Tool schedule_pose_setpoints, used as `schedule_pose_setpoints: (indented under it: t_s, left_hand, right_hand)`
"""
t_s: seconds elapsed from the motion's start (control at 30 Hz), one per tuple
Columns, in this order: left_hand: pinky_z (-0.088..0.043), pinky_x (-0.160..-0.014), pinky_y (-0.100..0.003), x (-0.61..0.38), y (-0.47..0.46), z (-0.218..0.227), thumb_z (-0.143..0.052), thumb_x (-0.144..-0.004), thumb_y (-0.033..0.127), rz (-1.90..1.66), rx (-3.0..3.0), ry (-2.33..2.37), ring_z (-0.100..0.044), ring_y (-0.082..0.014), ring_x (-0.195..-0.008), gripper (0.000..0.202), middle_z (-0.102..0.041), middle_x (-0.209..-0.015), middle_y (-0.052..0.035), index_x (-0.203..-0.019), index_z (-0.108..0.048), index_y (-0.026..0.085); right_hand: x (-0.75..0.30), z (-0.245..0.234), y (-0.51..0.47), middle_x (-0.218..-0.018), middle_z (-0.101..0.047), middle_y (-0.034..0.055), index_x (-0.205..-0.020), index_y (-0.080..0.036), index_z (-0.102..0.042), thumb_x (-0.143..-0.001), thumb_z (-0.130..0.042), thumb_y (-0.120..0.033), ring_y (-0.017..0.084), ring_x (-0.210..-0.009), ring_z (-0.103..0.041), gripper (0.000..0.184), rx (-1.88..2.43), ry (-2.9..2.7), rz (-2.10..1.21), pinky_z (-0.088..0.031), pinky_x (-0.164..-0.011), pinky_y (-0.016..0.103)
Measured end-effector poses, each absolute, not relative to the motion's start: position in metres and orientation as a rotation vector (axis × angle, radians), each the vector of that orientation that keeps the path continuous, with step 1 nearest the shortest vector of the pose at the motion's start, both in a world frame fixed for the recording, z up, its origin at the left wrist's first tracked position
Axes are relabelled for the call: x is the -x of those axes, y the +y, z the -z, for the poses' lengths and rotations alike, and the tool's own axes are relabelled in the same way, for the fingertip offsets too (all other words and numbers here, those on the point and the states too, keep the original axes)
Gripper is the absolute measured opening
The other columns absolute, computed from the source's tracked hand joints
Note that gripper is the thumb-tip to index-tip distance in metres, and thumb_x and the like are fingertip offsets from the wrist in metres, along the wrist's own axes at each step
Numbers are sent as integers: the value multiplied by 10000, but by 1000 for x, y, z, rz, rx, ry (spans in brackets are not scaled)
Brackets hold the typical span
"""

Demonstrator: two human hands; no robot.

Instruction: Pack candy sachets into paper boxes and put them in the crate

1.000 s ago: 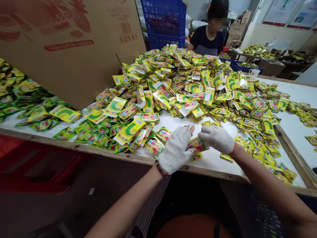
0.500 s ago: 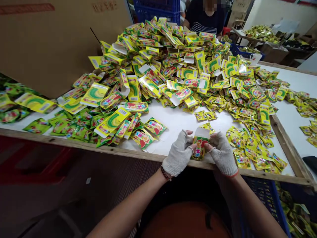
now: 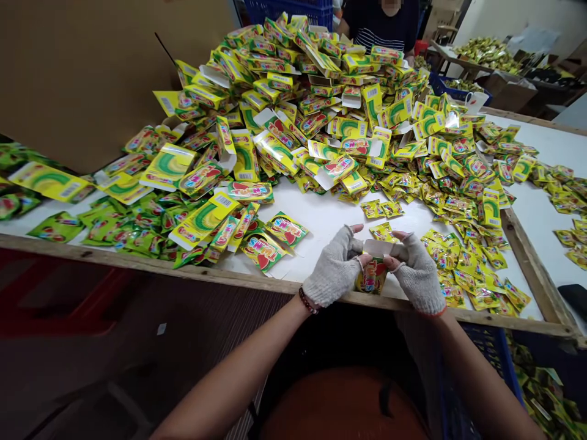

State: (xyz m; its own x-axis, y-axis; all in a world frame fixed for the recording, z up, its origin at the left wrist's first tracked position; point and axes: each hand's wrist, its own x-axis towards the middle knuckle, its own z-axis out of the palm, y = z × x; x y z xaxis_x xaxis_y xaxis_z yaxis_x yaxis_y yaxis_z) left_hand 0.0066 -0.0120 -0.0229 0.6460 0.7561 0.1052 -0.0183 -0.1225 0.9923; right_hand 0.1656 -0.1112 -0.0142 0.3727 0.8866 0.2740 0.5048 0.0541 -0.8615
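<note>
Between my two gloved hands, over the table's wooden front edge, is a small candy box with a white flap at its top. My left hand grips its left side, thumb on the printed front. From the right, my right hand pinches it, thumb near the top and the other fingers behind. Both gloves leave the fingertips bare. Just beyond the box lies a yellow candy packet. More yellow packets spread beside my right hand. Two green packets lie to the left of my left hand.
A tall heap of candy boxes covers the back of the white table. Green packets lie at left near a large cardboard box. A person is behind the heap. A blue crate stands below the table.
My thumbs have come closer together at the top of the candy box, and its white flap looks more folded over. The view has shifted slightly.
</note>
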Motion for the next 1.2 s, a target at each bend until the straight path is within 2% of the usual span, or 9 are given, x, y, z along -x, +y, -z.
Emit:
schedule_pose_setpoints:
  t_s: [0.07, 0.13, 0.2, 0.4, 0.63, 0.83, 1.0, 1.1, 1.2]
  left_hand:
    - [-558, -798, -302, -6, -10, 23, -631, -835, 242, -753, -1645, 620, -678, -179, -870, 325, -724, -950, -60, -1148, -647, 156]
    - [-539, -831, -307, -2, -9, 22, -638, -844, 275, -785, -1770, 598, -666, -188, -886, 164, -724, -923, -60, -945, -698, 161]
    - [-524, -818, -297, 4, -9, 16, -618, -875, 318, -783, -1858, 545, -659, -187, -868, 178, -720, -878, -55, -835, -700, 165]
    - [-462, -670, -233, 9, -6, -10, -604, -889, 297, -639, -1942, 606, -626, -139, -727, 174, -713, -787, -9, -852, -714, 168]
    - [-494, -693, -249, 14, 0, -1, -535, -934, 321, -688, -2105, 434, -628, -149, -736, 278, -695, -785, -47, -774, -706, 171]
    - [-534, -791, -300, 25, 0, 6, -448, -935, 248, -629, -2415, 189, -655, -190, -879, 286, -709, -980, -101, -1017, -720, 214]
    - [-534, -805, -291, 23, -1, 7, -468, -925, 183, -615, -2512, 156, -643, -190, -874, 265, -683, -962, -96, -1070, -691, 189]
    - [-503, -919, -304, 30, 22, 3, -489, -914, 146, -628, -2564, 270, -629, -205, -1047, 306, -672, -1122, -101, -1170, -652, 186]
    - [-457, -985, -361, 48, 61, -8, -526, -838, 85, -371, -2762, 524, -599, -239, -1112, 342, -658, -1169, -106, -1130, -669, 193]
  right_hand:
    - [-166, 16, -112, -853, -708, 24, -1148, -215, -643, -905, -602, -320, 172, -753, -661, 267, 1635, -1343, -394, -550, -696, 293]
    - [-167, 15, -116, -881, -726, 39, -1032, -217, -702, -929, -576, -314, 185, -810, -672, 189, 1660, -1488, -313, -545, -752, 310]
    - [-167, 10, -119, -895, -739, 46, -974, -218, -728, -957, -549, -323, 191, -841, -681, 209, 1628, -1590, -299, -540, -771, 312]
    - [-164, -11, -118, -820, -756, 30, -963, -211, -771, -952, -573, -375, 184, -738, -690, 258, 1662, -1563, -403, -547, -676, 294]
    - [-175, -13, -116, -859, -771, 45, -985, -227, -785, -922, -622, -264, 181, -764, -724, 178, 1523, -1700, -420, -586, -717, 297]
    - [-188, 1, -130, -1205, -719, 116, -1279, -260, -666, -921, -586, -209, 212, -1036, -711, 371, 1395, -2086, -181, -590, -821, 324]
    - [-176, 8, -130, -944, -746, 66, -1157, -257, -718, -931, -555, -182, 176, -791, -707, 288, 1533, -1939, -105, -564, -649, 268]
    - [-185, 1, -130, -875, -735, 37, -1046, -249, -742, -951, -570, -258, 170, -741, -689, 197, 1664, -1645, -139, -556, -643, 270]
    - [-212, -15, -136, -852, -730, 34, -969, -246, -751, -943, -595, -349, 192, -771, -685, 189, 1802, -1499, -73, -551, -675, 303]
